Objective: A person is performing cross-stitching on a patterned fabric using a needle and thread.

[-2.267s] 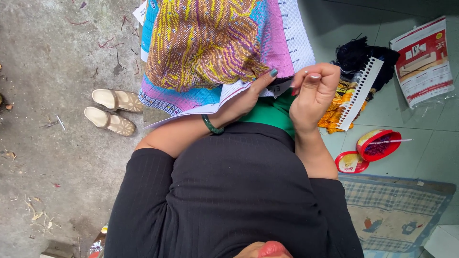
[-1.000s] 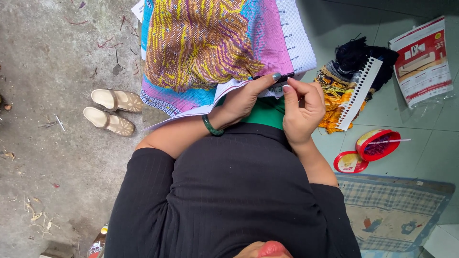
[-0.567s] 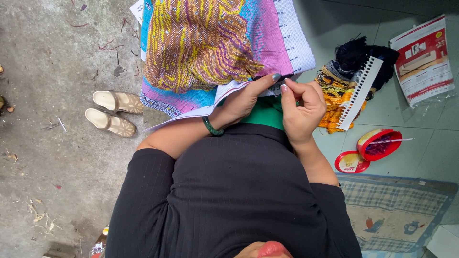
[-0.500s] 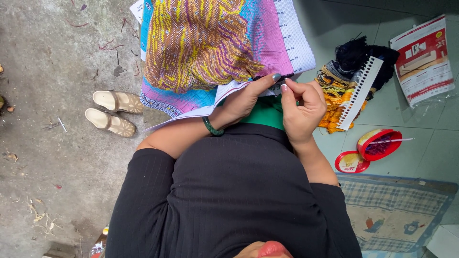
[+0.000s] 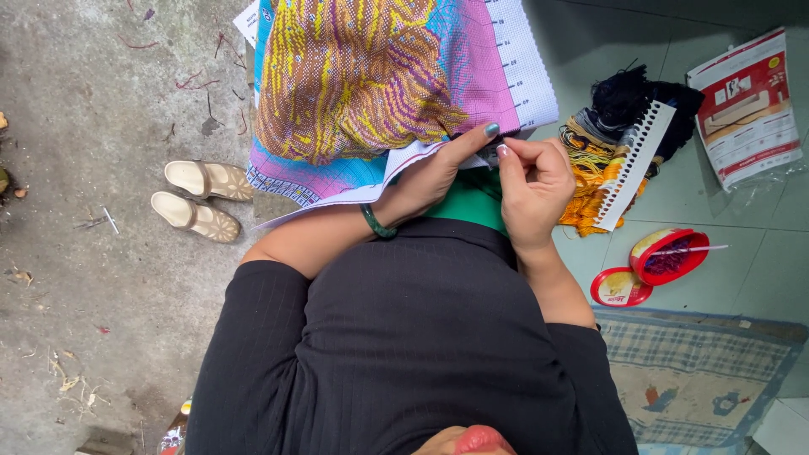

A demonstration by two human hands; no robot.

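A large cross-stitch cloth [image 5: 379, 76], worked in yellow, pink, blue and purple, lies bunched over my lap. My left hand [image 5: 434, 173] grips its lower white edge, thumb on top, a green bangle at the wrist. Close beside it, my right hand [image 5: 533, 181] is held with fingers pinched together at the cloth's edge; whatever is between the fingertips is too small to make out. Both hands meet above the green fabric on my lap.
A white thread organiser card [image 5: 634, 164] with black and orange thread bundles [image 5: 590, 202] lies on the green tiles at right. A red round tin [image 5: 670, 255] and its lid [image 5: 619, 286] sit nearby, with a printed packet [image 5: 746, 105]. Beige sandals [image 5: 200, 198] stand on the concrete at left. A checked mat [image 5: 699, 379] lies at lower right.
My right hand has come down and in from a raised position to meet the left hand at the cloth's edge. The cloth has barely moved.
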